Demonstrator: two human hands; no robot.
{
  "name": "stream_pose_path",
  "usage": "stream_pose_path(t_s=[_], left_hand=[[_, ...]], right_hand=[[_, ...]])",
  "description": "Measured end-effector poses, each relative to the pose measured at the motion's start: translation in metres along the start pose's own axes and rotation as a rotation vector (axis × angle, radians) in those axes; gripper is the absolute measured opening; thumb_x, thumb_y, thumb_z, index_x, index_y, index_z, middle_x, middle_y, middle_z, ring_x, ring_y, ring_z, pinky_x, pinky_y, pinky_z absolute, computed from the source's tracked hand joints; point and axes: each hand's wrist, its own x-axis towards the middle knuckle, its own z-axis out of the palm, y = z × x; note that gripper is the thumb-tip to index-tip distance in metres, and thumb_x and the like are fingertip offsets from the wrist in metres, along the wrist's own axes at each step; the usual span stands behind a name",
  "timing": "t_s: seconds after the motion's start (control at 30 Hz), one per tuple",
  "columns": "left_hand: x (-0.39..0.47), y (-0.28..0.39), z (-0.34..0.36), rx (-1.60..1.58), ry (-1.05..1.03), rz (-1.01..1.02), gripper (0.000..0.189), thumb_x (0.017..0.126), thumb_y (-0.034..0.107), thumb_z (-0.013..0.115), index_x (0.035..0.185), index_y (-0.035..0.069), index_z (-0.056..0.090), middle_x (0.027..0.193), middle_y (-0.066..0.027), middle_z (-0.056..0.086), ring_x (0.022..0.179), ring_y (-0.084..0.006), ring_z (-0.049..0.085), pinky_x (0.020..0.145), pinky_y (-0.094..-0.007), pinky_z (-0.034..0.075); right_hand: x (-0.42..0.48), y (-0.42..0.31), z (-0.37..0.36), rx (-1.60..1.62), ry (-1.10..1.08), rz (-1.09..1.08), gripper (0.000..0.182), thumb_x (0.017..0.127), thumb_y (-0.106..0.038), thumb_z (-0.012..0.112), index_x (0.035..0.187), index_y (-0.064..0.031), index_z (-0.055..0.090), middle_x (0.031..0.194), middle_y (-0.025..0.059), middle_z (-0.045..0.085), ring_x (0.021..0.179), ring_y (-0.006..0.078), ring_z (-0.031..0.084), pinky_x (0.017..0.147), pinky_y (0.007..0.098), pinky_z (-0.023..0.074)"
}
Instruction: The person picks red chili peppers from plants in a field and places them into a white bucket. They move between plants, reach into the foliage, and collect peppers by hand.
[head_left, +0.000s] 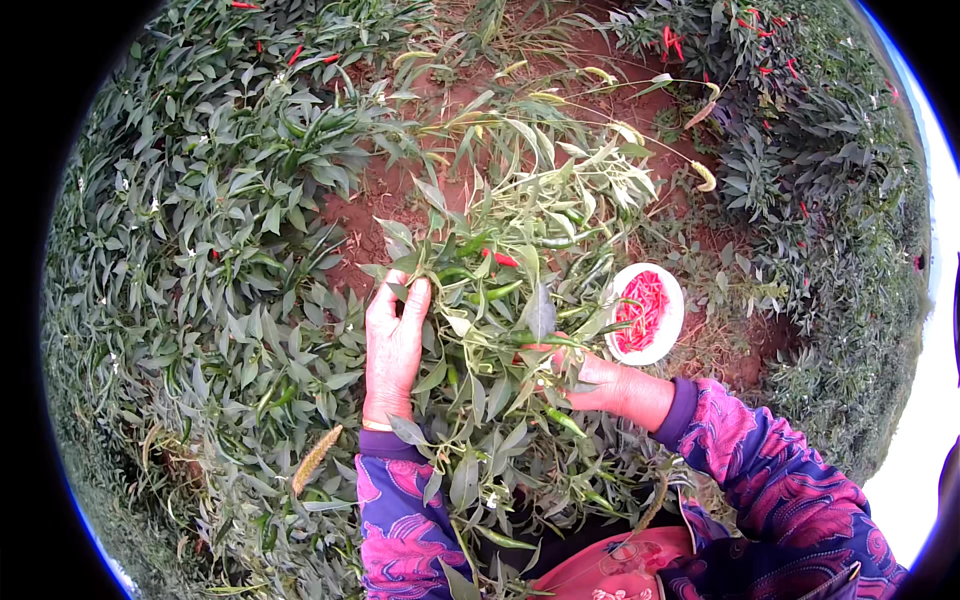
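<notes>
Before me is a chili pepper plant (480, 352) with long green pods among its leaves. One red chili (500, 258) shows near its top. My left hand (393, 345) grips a leafy branch (421, 259) on the plant's left side between thumb and fingers. From the right, my right hand (604, 384) reaches into the foliage. Leaves cover most of its fingers, so what they hold cannot be made out; a bit of red shows close to the fingertips. Just beyond that wrist stands a white bucket (673, 330) with many red chilies (641, 311) inside.
Dense chili plants (225, 300) fill the left side, and another row (802, 165) with red pods runs along the right. Between them lies reddish soil (360, 232) with grass. Foxtail seed heads (703, 177) arch over the far side; another (316, 459) stands near my left forearm.
</notes>
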Motion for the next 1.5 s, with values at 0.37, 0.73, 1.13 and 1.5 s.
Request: stream_pose_path(t_s=[0.37, 0.73, 1.13, 1.5], left_hand=[[-0.056, -0.044, 0.043, 0.394, 0.138, 0.271, 0.052, 0.054, 0.009, 0.078, 0.099, -0.001, 0.054, 0.117, -0.0146, 0.046, 0.110, -0.0322, 0.045, 0.093, -0.0399, 0.038], [-0.081, -0.060, 0.072, 0.639, 0.095, 0.511, 0.043, 0.060, 0.019, 0.074, 0.094, -0.003, 0.058, 0.109, -0.0147, 0.047, 0.108, -0.0336, 0.044, 0.094, -0.0428, 0.034], [-0.096, -0.062, 0.064, 0.661, 0.088, 0.521, 0.049, 0.060, 0.012, 0.070, 0.103, -0.005, 0.055, 0.111, -0.0162, 0.043, 0.111, -0.0354, 0.043, 0.096, -0.0432, 0.035], [-0.099, -0.067, 0.062, 0.655, 0.030, 0.556, 0.051, 0.063, 0.016, 0.073, 0.105, -0.006, 0.054, 0.111, -0.0149, 0.044, 0.111, -0.0346, 0.044, 0.094, -0.0424, 0.037]], right_hand=[[-0.079, -0.072, -0.045, -0.017, 0.438, -0.175, 0.008, 0.086, -0.010, 0.058, 0.085, -0.0028, 0.059, 0.074, 0.0040, 0.062, 0.053, 0.0025, 0.044, 0.048, 0.0174, 0.0349], [-0.014, -0.064, -0.038, -0.818, 0.285, -0.079, 0.008, 0.078, -0.007, 0.064, 0.084, -0.0024, 0.062, 0.067, 0.0072, 0.058, 0.065, 0.0090, 0.055, 0.060, 0.0265, 0.0436], [0.027, -0.015, -0.036, -1.117, 0.163, -0.424, 0.024, 0.068, -0.004, 0.063, 0.091, -0.0054, 0.059, 0.083, 0.0116, 0.057, 0.085, 0.0332, 0.057, 0.070, 0.0408, 0.0465], [0.011, -0.025, -0.046, -0.925, 0.063, -0.254, 0.020, 0.076, -0.017, 0.064, 0.082, -0.0015, 0.052, 0.075, 0.0167, 0.058, 0.077, 0.0378, 0.057, 0.065, 0.0436, 0.0459]])
